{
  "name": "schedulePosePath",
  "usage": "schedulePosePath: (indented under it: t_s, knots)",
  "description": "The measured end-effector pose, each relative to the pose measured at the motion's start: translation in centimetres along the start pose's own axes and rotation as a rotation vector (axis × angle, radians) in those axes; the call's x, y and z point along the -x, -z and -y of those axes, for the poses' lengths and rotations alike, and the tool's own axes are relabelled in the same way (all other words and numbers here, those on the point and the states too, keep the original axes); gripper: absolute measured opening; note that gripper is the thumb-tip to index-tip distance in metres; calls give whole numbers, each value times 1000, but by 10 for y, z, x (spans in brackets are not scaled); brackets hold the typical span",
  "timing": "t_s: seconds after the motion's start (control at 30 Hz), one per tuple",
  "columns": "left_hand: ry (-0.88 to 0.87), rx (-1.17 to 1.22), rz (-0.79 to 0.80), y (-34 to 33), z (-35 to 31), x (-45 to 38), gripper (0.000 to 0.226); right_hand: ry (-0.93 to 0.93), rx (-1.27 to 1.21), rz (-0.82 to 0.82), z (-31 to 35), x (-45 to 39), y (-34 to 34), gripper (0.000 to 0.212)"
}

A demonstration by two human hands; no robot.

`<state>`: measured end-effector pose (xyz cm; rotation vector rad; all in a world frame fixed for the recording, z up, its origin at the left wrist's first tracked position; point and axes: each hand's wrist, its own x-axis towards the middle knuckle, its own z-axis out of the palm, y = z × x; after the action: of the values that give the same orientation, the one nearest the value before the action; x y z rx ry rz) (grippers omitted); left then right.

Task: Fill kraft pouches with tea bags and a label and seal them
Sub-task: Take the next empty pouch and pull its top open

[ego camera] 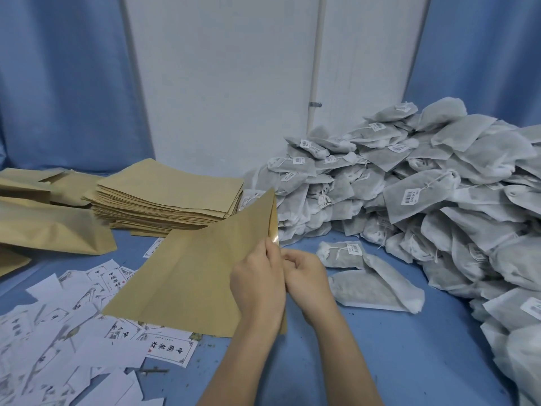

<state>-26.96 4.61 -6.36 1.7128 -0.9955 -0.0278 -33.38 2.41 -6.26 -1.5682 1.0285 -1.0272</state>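
Left edge: filled kraft pouches (pixel 49 227) lie flat, then the stack of empty pouches (pixel 167 197) behind, loose labels (pixel 87 312) scattered in front on the blue table (pixel 409 347).

Centre: you hold one empty kraft pouch (pixel 199 276) tilted up off the table, over the labels. Its long axis runs from lower left up to upper right, mouth edge on the right, facing the tea bags. That edge is what the next move turns on, as I read it: mouth has to gape before anything goes in.

Your left hand (pixel 257 285) grips the pouch at the mouth edge, fingers curled over the front panel, thumb pinching near the top of the edge. Forearm comes up from bottom centre, wrist roughly straight.

Your right hand (pixel 304 276) sits touching the left, fingers curled in at the same edge. Looks like it pinches the back panel or seal strip to part the mouth; can't tell exactly what it has, the left hand hides the contact.

Right: two loose tea bags (pixel 371 282) lie just beside your right hand, long axes roughly left-right. The main tea bag pile (pixel 439 200) is behind and right. Right hand is the nearer one for the pick; left should keep the pouch.

Judgement: opening step, nothing loaded yet.
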Motion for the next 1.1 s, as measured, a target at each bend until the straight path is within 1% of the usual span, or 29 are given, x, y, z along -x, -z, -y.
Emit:
schedulePosePath:
  t_s: [0.17, 0.27, 0.3, 0.4, 0.5, 0.63, 0.67, 0.7, 0.73, 0.77, 0.8, 0.87, 0.9, 0.97, 1.03, 1.1]
  knots:
    - [-28, 6, -64, -2, 4, 0, 33, 12, 1, -5, -8, -2, -5, 23]
    - [-42, 51, -133, -3, 6, 0, 31, 17, -72, -19, -12, 0, -10, 34]
    - [-44, 59, -153, -3, 8, 1, 30, 13, -101, -21, -14, 1, -12, 35]
    - [-6, 81, -176, -4, 13, 2, 28, 11, -133, -22, -17, 1, -16, 27]
    - [-9, 95, -192, -5, 18, 1, 28, 7, -145, -17, -18, 2, -18, 37]
    - [-41, 85, -211, -7, 21, 0, 29, -2, -172, 0, -19, 2, -18, 42]
    - [-43, 82, -205, -7, 22, -1, 28, 10, -145, -1, -18, 1, -18, 39]
    - [-48, 81, -196, -8, 23, -2, 27, 22, -113, 1, -17, 1, -17, 32]
    - [-61, 83, -184, -8, 25, -2, 25, 23, -106, 9, -15, 0, -16, 23]
    - [-79, 92, -168, -7, 26, -1, 24, 24, -101, 18, -14, 0, -15, 19]
    - [-88, 112, -147, -6, 26, -1, 23, 50, -45, 7, -14, -2, -15, 23]
    - [-74, 149, -71, -1, 23, -1, 21, 142, 209, -70, -15, -6, -15, 35]
    - [-42, 133, -11, 2, 21, -4, 21, 190, 320, -116, -14, -8, -15, 36]
    - [-25, -47, 115, 7, 18, -13, 27, 271, 445, -143, -13, -10, -14, 32]
    - [-24, -247, 236, 13, 14, -24, 30, 317, 560, -99, -13, -10, -14, 27]
    - [20, -287, 323, 17, 12, -33, 28, 350, 681, -76, -14, -11, -14, 24]
